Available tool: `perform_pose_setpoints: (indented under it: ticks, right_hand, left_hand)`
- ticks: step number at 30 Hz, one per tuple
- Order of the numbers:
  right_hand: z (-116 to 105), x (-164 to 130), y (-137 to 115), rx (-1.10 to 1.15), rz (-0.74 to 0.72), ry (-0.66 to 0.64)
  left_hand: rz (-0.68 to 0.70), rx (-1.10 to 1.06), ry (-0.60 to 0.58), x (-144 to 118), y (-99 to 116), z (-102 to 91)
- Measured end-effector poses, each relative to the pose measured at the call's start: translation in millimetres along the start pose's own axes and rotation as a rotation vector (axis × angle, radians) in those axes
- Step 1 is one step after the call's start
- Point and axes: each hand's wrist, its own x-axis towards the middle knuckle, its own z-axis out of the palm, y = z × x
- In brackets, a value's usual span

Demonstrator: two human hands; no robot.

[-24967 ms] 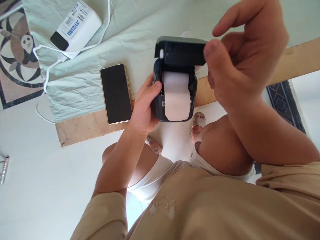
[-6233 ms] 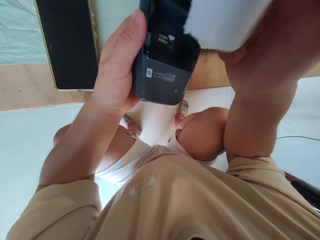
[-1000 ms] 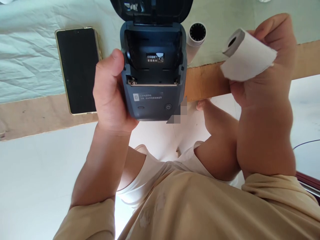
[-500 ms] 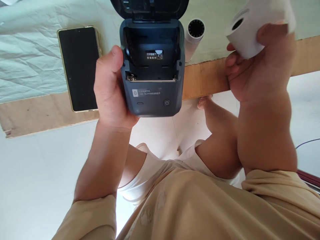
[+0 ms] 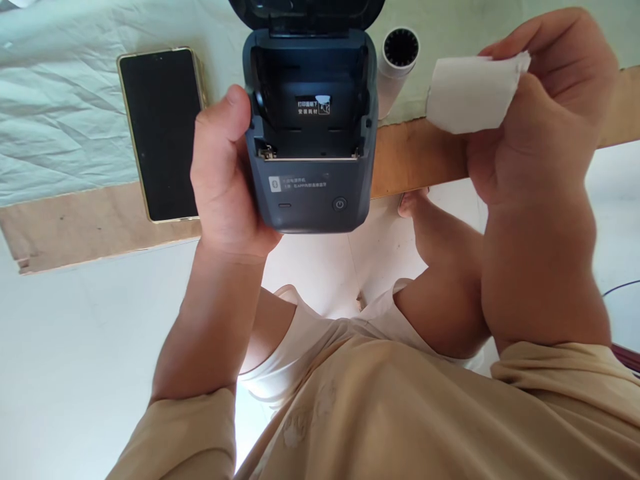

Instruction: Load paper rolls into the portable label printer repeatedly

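Note:
My left hand (image 5: 223, 180) is wrapped round the left side of a dark blue portable label printer (image 5: 310, 217), its thumb on the rim. The printer's black lid (image 5: 307, 10) is flipped up, baring a hollow bay with a small printed sticker inside and no roll in it. Off to the right, my right hand (image 5: 545, 133) grips a white paper roll (image 5: 467, 97), held apart from the printer. The roll's side faces me, with a torn-looking edge near the thumb; its core is out of sight.
A black-screened phone (image 5: 163, 137) in a gold-edged case lies left of the printer. Just right of it, a white cylinder (image 5: 393, 83) with a dark ridged end is on the green cloth (image 5: 70, 100). A wooden table edge (image 5: 95, 230) runs along the front.
The paper roll has turned in my right hand: its end with the dark core hole showed before, its side now. My left hand still holds the printer, hardly shifted.

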Motion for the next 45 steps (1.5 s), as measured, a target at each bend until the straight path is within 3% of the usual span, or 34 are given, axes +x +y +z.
perform_pose_setpoints:
  ticks: [4, 8, 15, 19, 22, 24, 26, 29, 33, 39, 45]
  right_hand:
    - [-16, -9, -8, -0.582, -0.163, -0.079]
    - [-16, -14, -9, -0.816, -0.180, -0.290]
    - [-13, -16, -6, -0.700, -0.224, -0.356]
    - [-19, -15, -7, -0.683, -0.220, -0.382]
    - [-23, -11, -1, -0.628, -0.298, -0.412]
    - [-25, -8, 5, -0.606, -0.364, -0.385]
    - [-25, -6, 11, -0.647, -0.395, -0.354]
    - [-20, -6, 16, -0.706, -0.426, -0.324]
    - [-13, -11, 10, -0.642, -0.455, -0.386]
    - [-14, -15, -2, -0.692, -0.359, -0.389]
    - [-22, -13, -5, -0.704, -0.335, -0.433]
  left_hand:
    - [0.006, 0.011, 0.014, 0, -1, -0.7]
    - [0.054, 0.062, -0.036, 0, -2, 0.3]
    - [0.075, 0.050, -0.015, 0, -3, 2.4]
    - [0.102, 0.141, -0.071, 0, -5, -2.0]
    - [0.094, 0.205, 0.039, -1, -7, -8.7]
    - [0.079, 0.233, 0.150, -1, -8, -13.2]
    - [0.072, 0.249, 0.190, -1, -9, -15.6]
    - [0.097, 0.287, 0.100, 1, -9, -13.3]
    - [0.131, 0.343, -0.009, 1, -6, -4.3]
    - [0.139, 0.310, -0.014, -3, -6, -0.7]
    - [0.144, 0.453, 0.007, -1, -5, -5.0]
